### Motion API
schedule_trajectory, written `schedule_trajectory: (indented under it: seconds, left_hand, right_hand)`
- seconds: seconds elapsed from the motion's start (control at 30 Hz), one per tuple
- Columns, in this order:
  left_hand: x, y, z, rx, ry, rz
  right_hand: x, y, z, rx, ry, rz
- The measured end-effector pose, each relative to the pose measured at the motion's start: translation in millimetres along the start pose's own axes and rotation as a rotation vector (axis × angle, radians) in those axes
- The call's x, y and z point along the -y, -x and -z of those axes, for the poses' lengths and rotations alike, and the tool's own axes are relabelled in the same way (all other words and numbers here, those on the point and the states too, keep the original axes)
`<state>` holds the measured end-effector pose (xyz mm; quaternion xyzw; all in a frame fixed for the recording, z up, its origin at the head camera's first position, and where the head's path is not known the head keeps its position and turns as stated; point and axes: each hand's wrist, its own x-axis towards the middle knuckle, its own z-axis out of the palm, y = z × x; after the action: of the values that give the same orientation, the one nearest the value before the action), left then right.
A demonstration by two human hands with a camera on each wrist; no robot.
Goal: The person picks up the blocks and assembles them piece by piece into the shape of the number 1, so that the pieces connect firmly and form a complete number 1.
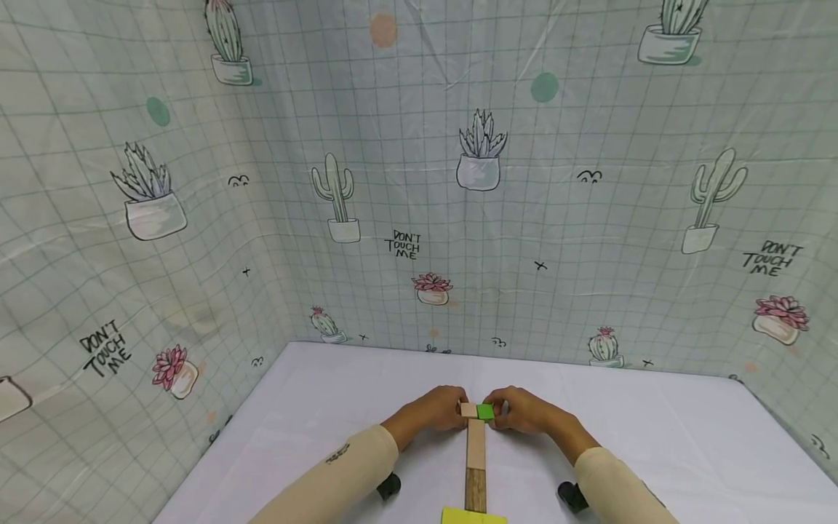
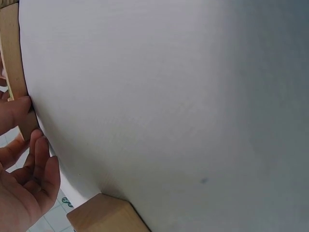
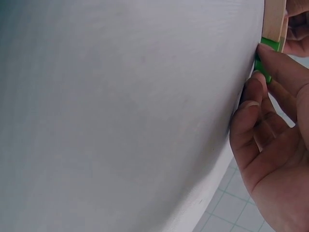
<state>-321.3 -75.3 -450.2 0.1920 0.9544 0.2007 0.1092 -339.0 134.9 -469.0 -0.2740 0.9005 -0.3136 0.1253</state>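
In the head view, two small blocks lie side by side across the far end of a line of blocks. The left one is a plain wooden block [image 1: 468,410], pinched by my left hand [image 1: 440,409] between thumb and fingers. My right hand [image 1: 524,412] pinches the green block [image 1: 485,412] beside it, its thumb on the near side. Toward me runs a long light wooden block [image 1: 476,444], followed by a darker wooden block [image 1: 476,490]. In the left wrist view, the plain block [image 2: 30,124] shows between thumb and fingertips. The right wrist view shows the green block [image 3: 263,72] partly covered by fingers.
A yellow piece [image 1: 473,517] sits at the near end of the line, cut off by the frame. Another wooden block [image 2: 108,215] shows low in the left wrist view. A white tabletop [image 1: 314,415] meets a patterned curtain [image 1: 419,182] behind and at the left.
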Motion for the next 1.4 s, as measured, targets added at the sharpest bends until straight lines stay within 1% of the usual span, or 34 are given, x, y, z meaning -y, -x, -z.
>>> schedule_trajectory:
  seconds: [0.33, 0.53, 0.67, 1.0, 1.17, 1.4]
  left_hand:
    - [1.4, 2.5, 0.2, 0.000, 0.024, 0.004]
    - [1.0, 4.1, 1.0, 0.003, 0.021, 0.005]
    - [1.0, 4.0, 1.4, 0.002, 0.019, 0.004]
    - [1.7, 2.6, 1.1, 0.011, -0.016, 0.019]
    - [3.3, 5.0, 3.1, 0.011, -0.021, 0.023]
    - [10.3, 10.0, 6.7, 0.000, -0.047, 0.035]
  right_hand:
    - [-1.0, -2.4, -1.7, 0.003, 0.009, 0.004]
    - [1.3, -1.5, -2.0, 0.006, 0.001, -0.006]
    - [2.3, -0.2, -2.2, 0.001, -0.007, 0.001]
    - [2.5, -0.2, -2.7, -0.005, 0.001, 0.008]
    - [3.1, 0.7, -2.8, -0.005, 0.002, 0.005]
    - [2.1, 1.8, -0.1, -0.013, 0.010, 0.004]
